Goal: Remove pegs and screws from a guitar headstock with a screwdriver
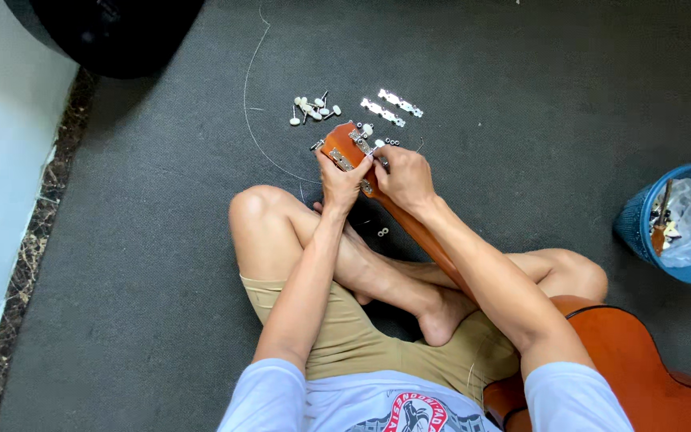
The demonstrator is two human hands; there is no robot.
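I sit cross-legged on a dark grey carpet with a brown acoustic guitar [641, 368] across my lap, its neck running up to the headstock [341, 146]. My left hand [339, 181] grips the headstock from the near side. My right hand [404, 176] rests on the headstock's right edge, its fingertips pinched on a small metal tuner part [361, 142]; what exactly they hold is too small to tell. Past the headstock lie several white tuning pegs [311, 108] and two metal tuner plates [390, 107]. Small washers [382, 232] lie by my knee.
A blue plastic basket [637, 232] with a plastic bag and scraps stands at the right. A loose guitar string [246, 88] curves over the carpet. A black round object [113, 32] sits at the top left beside a white wall [1, 160].
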